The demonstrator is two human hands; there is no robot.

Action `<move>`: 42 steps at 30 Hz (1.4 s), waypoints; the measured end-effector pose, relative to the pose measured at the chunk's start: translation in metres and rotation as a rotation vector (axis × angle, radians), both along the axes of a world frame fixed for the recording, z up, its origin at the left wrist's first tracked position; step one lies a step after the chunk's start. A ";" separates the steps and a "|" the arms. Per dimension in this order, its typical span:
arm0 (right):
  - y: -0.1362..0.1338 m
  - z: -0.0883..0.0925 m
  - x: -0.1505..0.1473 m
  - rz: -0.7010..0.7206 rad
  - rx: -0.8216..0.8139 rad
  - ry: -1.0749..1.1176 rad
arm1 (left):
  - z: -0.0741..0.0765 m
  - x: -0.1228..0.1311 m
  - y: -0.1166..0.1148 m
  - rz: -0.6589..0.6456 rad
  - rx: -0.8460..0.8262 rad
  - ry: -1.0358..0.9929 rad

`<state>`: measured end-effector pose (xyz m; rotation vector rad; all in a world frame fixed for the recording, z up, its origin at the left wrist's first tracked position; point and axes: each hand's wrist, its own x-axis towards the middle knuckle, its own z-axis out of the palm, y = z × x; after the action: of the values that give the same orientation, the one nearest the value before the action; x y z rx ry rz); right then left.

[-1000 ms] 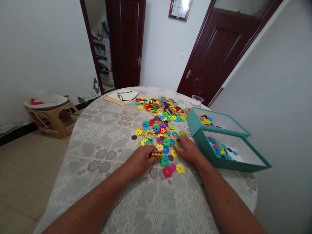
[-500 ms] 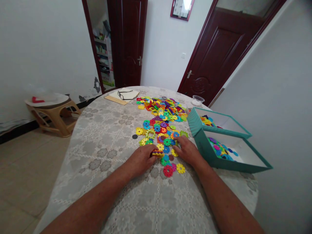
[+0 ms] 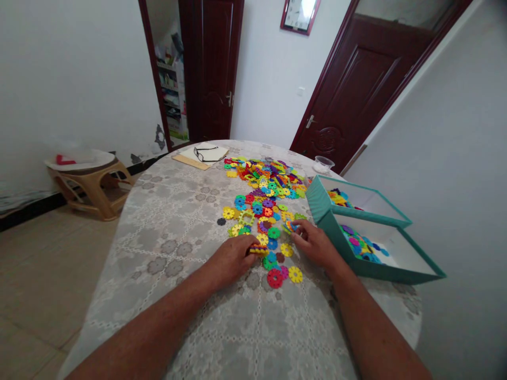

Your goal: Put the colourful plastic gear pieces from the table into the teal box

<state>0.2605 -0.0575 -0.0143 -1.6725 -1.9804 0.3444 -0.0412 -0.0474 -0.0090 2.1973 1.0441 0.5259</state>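
My left hand [image 3: 236, 257] is closed around a small stack of notched plastic discs [image 3: 259, 249], yellow, red and purple at the edges. Between the thumb and fingers of my right hand [image 3: 313, 240] are tilted blue and yellow-green discs [image 3: 290, 227]. Loose flower-shaped discs lie between and around both hands, among them a green disc [image 3: 273, 233], a yellow disc [image 3: 287, 249] and a brown one [image 3: 280, 257]. Closest to me are a red disc [image 3: 274, 278] and another yellow disc [image 3: 295, 274]. A dark grey disc [image 3: 221, 221] lies apart on the left.
A large heap of mixed discs [image 3: 273, 177] covers the table's far middle. An opened teal box [image 3: 335, 237] with discs in both halves stands at the right. Glasses [image 3: 204, 155] rest on papers [image 3: 190, 161] at the back left. A clear plastic bowl [image 3: 324, 162] sits at the back right.
My right hand has lifted discs from the pile, pinched and tilted, and drawn slightly right. My left hand keeps its stack in nearly the same place. The whole view has shifted a little.
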 end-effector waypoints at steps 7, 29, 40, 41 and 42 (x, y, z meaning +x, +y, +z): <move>0.009 -0.007 0.006 -0.154 0.141 -0.101 | -0.001 -0.001 0.001 -0.014 0.023 -0.004; -0.011 0.004 -0.072 0.324 0.428 -0.009 | -0.006 0.001 -0.001 0.046 0.057 -0.080; -0.014 0.006 -0.070 0.368 0.441 0.026 | -0.004 0.001 -0.001 0.019 0.064 -0.035; -0.014 0.005 -0.071 0.377 0.428 0.035 | -0.004 0.001 -0.001 0.019 0.067 -0.040; -0.015 0.006 -0.072 0.388 0.415 0.047 | -0.005 0.001 -0.001 0.017 0.071 -0.044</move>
<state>0.1889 -0.0722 -0.0087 -1.0179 -2.1562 0.0930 -0.0403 -0.0481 -0.0136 2.2295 1.0367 0.6254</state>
